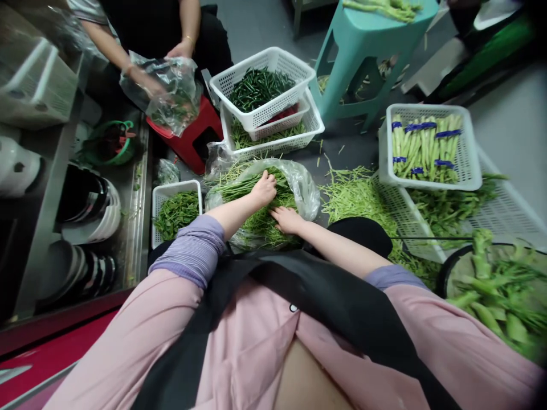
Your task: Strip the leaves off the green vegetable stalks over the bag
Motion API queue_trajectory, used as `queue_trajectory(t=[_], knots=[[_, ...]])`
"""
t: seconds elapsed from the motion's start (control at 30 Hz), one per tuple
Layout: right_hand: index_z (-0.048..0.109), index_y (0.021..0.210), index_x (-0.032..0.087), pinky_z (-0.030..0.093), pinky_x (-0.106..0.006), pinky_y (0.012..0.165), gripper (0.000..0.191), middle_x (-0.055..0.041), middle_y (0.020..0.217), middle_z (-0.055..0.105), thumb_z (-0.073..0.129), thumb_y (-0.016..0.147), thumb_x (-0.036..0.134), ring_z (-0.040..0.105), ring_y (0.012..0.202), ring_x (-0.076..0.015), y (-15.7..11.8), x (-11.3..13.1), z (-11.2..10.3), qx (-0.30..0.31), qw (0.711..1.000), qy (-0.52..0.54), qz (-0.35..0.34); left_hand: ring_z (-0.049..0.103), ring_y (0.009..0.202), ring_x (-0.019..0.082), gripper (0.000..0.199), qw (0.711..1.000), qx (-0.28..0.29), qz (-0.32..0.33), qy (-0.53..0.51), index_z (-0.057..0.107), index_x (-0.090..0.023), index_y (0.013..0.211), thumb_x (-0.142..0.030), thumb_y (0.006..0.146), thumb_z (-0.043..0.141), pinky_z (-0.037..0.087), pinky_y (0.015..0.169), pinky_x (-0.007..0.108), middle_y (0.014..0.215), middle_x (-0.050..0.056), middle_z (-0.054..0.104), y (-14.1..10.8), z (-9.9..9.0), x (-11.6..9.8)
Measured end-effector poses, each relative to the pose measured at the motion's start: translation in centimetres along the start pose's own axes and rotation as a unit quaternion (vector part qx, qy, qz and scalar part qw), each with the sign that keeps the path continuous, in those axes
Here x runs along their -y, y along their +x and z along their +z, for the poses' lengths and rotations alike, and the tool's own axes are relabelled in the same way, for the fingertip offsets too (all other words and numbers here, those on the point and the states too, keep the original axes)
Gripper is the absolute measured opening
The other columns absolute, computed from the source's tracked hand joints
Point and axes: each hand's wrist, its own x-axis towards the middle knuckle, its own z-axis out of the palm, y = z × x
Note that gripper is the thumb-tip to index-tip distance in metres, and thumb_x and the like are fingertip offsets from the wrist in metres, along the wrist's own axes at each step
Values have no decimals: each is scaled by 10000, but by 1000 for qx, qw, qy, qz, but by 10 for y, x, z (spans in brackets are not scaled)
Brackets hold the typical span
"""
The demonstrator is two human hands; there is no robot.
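Observation:
A clear plastic bag [308, 191] lies spread on the floor before me, full of thin green stems [239, 188] with leafy, fine ends. Over the stems in the bag's middle, my left hand [264, 189] has its fingers curled round some of them. Lower and to its right, my right hand [288, 220] rests on the leafy greens [273, 228] with its fingers stretched out, the tips partly among the leaves. A small white basket [176, 186] of green leaves stands left of the bag.
Stacked white baskets [273, 119] hold dark green chillies [262, 88]. Pale trimmings [354, 199] cover the floor at right, beside a basket of banded green stalks [427, 148]. A turquoise stool [380, 40] stands behind. Opposite, a person's hands handle a plastic bag [171, 85] over a red stool [200, 134].

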Motion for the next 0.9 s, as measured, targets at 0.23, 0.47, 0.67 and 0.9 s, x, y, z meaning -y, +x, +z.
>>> queue_trajectory(t=[0.23,0.47,0.67,0.9], knots=[[345,1492,149,372,-516,1065,674,-172,1536,361,551,862,269,365,1385,-318,-2,-2,-4,26,1000,10,-1,424,1314,390,293,993,96,-54,34,765,-177,1050,-212,788,640,65,1138,611,1223,157,674,18,3,7],[354,1493,190,359,-546,1072,688,-161,1534,371,572,847,276,395,1368,-333,1,-5,-18,71,997,32,3,598,1096,299,381,993,86,-38,-66,711,-75,1117,-101,903,398,420,900,429,1123,230,684,32,-4,-13],[331,1504,210,347,-545,1085,687,-145,1553,341,562,860,272,349,1404,-316,1,-10,-12,59,997,45,5,623,1048,284,388,994,77,-46,-63,715,-67,1088,-97,899,378,440,806,361,1096,227,673,9,-21,3],[350,1498,224,350,-512,1098,670,-129,1546,362,562,864,273,363,1404,-300,9,-19,-8,47,997,57,30,646,916,192,297,988,51,-74,-124,726,-209,1016,-333,907,480,443,735,265,1020,58,715,-94,-94,69]])
